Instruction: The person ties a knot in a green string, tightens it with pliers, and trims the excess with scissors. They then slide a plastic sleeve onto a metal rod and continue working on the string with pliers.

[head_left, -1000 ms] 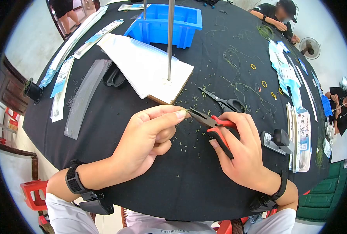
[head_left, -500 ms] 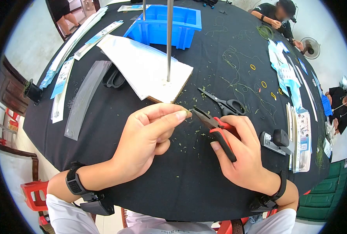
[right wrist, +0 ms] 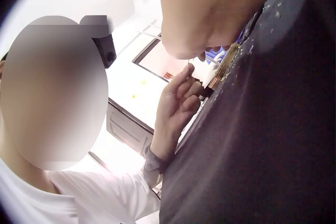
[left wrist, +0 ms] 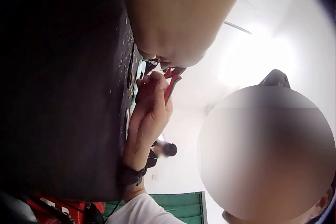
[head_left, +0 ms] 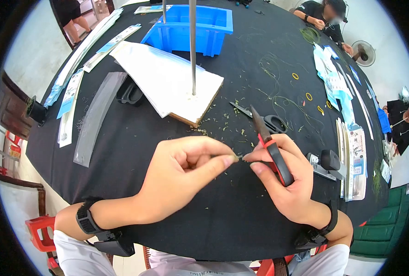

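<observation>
In the head view my left hand (head_left: 177, 179) pinches a tiny greenish piece (head_left: 239, 157) between thumb and forefinger, too small to make out its kind. My right hand (head_left: 289, 188) holds red-and-black pliers (head_left: 272, 149) against its palm, their dark nose pointing up and away. The right thumb and forefinger reach towards the left fingertips, close beside the greenish piece. From the left wrist, the red handles of the pliers (left wrist: 172, 85) show beyond the right hand (left wrist: 151, 111). The right wrist view shows the left hand (right wrist: 181, 98) with thumb and forefinger raised together.
Black scissors (head_left: 272, 123) lie just beyond the pliers. A white-topped board (head_left: 190, 103) carries a metal rod (head_left: 193, 55), with a blue bin (head_left: 186, 39) behind. A stapler (head_left: 326, 164) and printed packets (head_left: 356, 161) lie at right, among green thread and rubber bands (head_left: 309, 96).
The pliers have swung upright in my right hand, away from the left fingertips. Both hands have come nearer to me, and the right thumb and forefinger now meet close to the left ones.
</observation>
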The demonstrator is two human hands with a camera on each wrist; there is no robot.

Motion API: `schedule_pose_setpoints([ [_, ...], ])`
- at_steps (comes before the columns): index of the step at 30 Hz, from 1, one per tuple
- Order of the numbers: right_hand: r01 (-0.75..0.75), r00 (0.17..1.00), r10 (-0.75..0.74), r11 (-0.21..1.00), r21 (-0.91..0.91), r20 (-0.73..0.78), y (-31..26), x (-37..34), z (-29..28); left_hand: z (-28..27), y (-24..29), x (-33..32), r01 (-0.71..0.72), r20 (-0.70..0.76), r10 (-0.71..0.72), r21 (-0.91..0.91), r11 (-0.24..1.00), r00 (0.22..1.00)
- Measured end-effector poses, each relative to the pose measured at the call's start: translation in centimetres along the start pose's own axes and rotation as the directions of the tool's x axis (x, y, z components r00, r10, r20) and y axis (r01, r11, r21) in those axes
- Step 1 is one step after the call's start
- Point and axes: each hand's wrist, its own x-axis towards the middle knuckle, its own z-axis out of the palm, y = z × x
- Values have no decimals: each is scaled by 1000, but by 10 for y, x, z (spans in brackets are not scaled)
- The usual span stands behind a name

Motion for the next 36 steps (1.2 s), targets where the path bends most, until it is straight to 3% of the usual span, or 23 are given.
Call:
schedule_pose_setpoints([
  [9, -117, 993, 113, 975, 191, 31, -3, -2, 2, 3, -3, -5, -229, 58, 221, 287, 930, 973],
  [18, -38, 999, 40, 982, 184, -7, 5, -2, 5, 4, -8, -3, -362, 119, 345, 413, 835, 931],
  [27, -10, 1000, 11, 993, 120, -6, 6, -2, 2, 4, -10, -3, -344, 85, 341, 422, 839, 936],
  [30, -81, 997, 83, 986, 148, -9, 0, 0, 4, 5, -8, -3, -365, 100, 358, 426, 828, 928],
  [36, -29, 1000, 29, 991, 133, -1, 6, -2, 5, 5, -11, -2, -401, 119, 392, 451, 797, 912],
])
